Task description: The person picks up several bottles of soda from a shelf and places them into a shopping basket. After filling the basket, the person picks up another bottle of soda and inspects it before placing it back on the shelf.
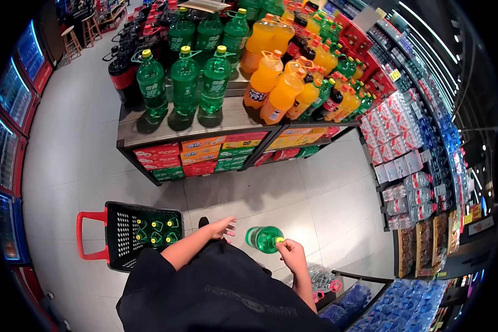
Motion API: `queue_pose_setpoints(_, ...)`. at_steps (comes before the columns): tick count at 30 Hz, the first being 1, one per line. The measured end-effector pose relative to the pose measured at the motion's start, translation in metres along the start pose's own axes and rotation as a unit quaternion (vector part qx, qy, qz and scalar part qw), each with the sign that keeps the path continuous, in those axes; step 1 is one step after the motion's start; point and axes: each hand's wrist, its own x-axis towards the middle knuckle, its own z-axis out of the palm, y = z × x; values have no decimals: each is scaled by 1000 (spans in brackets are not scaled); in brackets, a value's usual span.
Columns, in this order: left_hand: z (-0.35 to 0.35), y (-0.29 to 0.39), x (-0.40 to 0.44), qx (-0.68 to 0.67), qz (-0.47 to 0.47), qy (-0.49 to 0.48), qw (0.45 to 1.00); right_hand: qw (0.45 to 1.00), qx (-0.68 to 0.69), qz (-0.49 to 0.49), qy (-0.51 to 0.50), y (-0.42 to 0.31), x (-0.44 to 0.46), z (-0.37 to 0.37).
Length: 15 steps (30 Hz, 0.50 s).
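A large green bottle with a yellow cap hangs tilted in front of my body, and my right hand grips it at the cap end. My left hand is empty, its fingers apart, a little to the left of that bottle. On the floor at the left stands a black basket with a red handle, holding several green bottles with yellow caps. Three more green bottles stand at the front left of the display table.
Orange bottles and dark bottles share the display. Boxed drinks fill the shelves below. Coolers line the left side. Packed shelves run along the right. Clear bottles and blue-tinted bottle packs are at the lower right.
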Motion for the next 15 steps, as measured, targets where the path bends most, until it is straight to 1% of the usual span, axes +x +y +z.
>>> queue_pose_setpoints(2,-11,31,-9,-139,-8,0,990,997,-14,-76,-10,-44,29,-10)
queue_pose_setpoints(4,2,70,-27,-188,8,-32,982,992,-7,-129,5,-105,42,-19)
queue_pose_setpoints(5,18,93,-41,-210,19,-47,976,984,-24,-179,3,-134,48,-26)
queue_pose_setpoints(7,40,135,-52,-229,73,-189,952,969,-6,-246,-11,-180,63,-38)
queue_pose_setpoints(8,57,155,-61,-222,142,-247,933,961,1,-275,-17,-193,75,-44)
queue_pose_setpoints(9,66,175,-63,-248,167,-300,906,951,7,-309,-15,-207,87,-45)
queue_pose_setpoints(10,85,199,-82,-305,218,-274,886,938,15,-346,-12,-221,102,-45)
queue_pose_setpoints(11,91,220,-83,-335,264,-270,864,913,18,-405,-38,-230,120,-45)
queue_pose_setpoints(12,92,236,-82,-363,310,-264,838,906,15,-420,-52,-240,135,-43)
queue_pose_setpoints(15,87,276,-80,-371,326,-204,846,883,14,-459,-99,-269,185,-38)
